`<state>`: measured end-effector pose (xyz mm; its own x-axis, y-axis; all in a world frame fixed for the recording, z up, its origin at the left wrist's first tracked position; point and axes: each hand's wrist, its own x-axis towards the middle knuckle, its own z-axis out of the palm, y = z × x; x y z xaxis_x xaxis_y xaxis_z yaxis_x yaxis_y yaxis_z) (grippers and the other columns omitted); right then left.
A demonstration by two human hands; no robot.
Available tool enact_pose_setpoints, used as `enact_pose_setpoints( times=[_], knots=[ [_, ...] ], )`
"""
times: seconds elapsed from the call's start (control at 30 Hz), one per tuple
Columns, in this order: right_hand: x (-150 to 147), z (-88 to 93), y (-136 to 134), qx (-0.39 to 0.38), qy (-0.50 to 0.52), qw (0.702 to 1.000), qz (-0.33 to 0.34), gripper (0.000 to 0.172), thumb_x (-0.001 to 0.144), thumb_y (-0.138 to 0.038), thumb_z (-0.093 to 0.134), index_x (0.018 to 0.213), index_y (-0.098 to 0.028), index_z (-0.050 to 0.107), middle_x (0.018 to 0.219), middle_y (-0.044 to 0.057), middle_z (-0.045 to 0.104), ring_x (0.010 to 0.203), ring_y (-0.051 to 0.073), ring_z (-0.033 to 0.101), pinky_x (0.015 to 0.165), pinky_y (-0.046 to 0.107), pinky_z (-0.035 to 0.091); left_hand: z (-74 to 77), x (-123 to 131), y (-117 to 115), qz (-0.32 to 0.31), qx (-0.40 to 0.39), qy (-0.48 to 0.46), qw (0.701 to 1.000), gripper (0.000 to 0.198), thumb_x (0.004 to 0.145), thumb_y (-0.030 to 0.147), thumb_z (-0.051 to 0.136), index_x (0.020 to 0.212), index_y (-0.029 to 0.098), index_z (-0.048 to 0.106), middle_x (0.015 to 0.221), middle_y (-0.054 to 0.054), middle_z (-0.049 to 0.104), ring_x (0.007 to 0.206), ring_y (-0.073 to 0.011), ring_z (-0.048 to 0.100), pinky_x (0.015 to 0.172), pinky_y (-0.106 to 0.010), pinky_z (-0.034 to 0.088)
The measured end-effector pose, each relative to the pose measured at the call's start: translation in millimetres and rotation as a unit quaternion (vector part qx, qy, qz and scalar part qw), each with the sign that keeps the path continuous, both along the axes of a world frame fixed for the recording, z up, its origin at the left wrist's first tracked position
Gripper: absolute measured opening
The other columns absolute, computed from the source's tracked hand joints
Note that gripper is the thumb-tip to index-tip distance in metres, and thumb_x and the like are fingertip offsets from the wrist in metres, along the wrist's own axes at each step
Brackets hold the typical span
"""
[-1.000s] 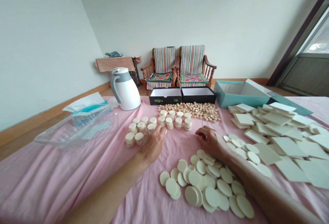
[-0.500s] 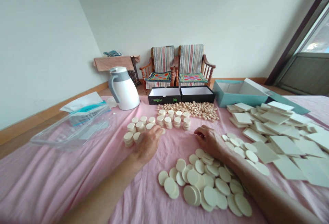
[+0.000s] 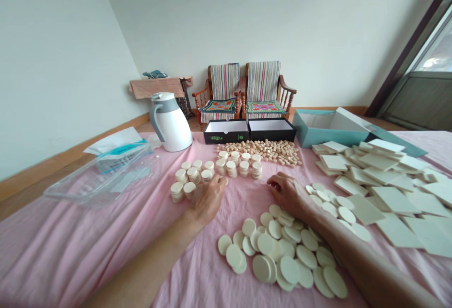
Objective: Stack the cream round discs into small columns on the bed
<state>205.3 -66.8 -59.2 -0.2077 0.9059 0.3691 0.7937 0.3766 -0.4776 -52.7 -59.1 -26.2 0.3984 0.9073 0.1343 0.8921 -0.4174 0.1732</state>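
Note:
My left hand is closed with its fingers bent down at the cloth, just right of the short stacks of small round wooden discs. The pale edge of one wooden disc shows at its fingertips; the rest is hidden behind the hand. My right hand rests on the cloth with curled fingers, and whatever they may hold is hidden. Larger loose round discs lie spread below it, partly under my right forearm. More disc stacks stand between and beyond the hands.
Small wooden beads lie in front of two black boxes. Square wooden tiles are heaped at right, before a teal box. At left are a white jug and a clear plastic container. Pink cloth covers the table.
My left hand has shifted slightly right and down from the stacks, so more of the nearest ones shows. My right hand has stayed in place.

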Motion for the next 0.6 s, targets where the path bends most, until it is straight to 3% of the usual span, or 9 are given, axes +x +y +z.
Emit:
enact_pose_setpoints(
  times=[0.13, 0.3, 0.43, 0.6],
  knots=[
    [-0.5, 0.8, -0.6, -0.001, 0.000, 1.000, 0.002, 0.017, 0.077, -0.013, 0.047, 0.085, -0.017, 0.062, 0.080, 0.004, 0.058, 0.067, 0.013, 0.054, 0.062, 0.024, 0.041, -5.8, 0.4, 2.3, -0.005, 0.046, 0.028, 0.999, 0.020, 0.089, 0.014, 0.035, 0.089, 0.017, 0.055, 0.094, -0.007, 0.056, 0.080, -0.0161, 0.055, 0.071, -0.027, 0.043],
    [-0.2, 1.5, -0.9, 0.000, 0.002, 1.000, -0.002, 0.017, 0.077, -0.013, 0.048, 0.084, -0.017, 0.062, 0.079, 0.003, 0.058, 0.066, 0.013, 0.054, 0.063, 0.024, 0.042, 3.0, -0.5, -4.5, 0.007, 0.080, 0.020, 0.997, 0.019, 0.091, 0.025, 0.038, 0.090, 0.017, 0.056, 0.090, -0.007, 0.061, 0.082, -0.0186, 0.058, 0.071, -0.028, 0.042],
    [-2.3, 5.5, -1.8, 0.019, 0.013, 1.000, 0.008, 0.019, 0.078, -0.014, 0.047, 0.087, -0.017, 0.064, 0.081, 0.005, 0.060, 0.069, 0.013, 0.056, 0.065, 0.025, 0.044, 8.6, -4.1, -14.3, 0.053, 0.065, 0.015, 0.996, 0.022, 0.088, 0.031, 0.044, 0.104, 0.020, 0.054, 0.080, -0.006, 0.065, 0.075, -0.0205, 0.062, 0.062, -0.028, 0.041],
    [-25.4, 24.6, -10.6, 0.005, 0.025, 0.998, 0.053, 0.023, 0.079, -0.016, 0.048, 0.092, -0.016, 0.066, 0.084, 0.006, 0.063, 0.067, 0.012, 0.057, 0.063, 0.023, 0.045, 5.4, -6.0, -18.4, 0.063, 0.019, 0.013, 0.998, 0.036, 0.085, 0.033, 0.047, 0.119, 0.019, 0.046, 0.082, -0.007, 0.068, 0.079, -0.0219, 0.064, 0.063, -0.027, 0.041]
  ],
)
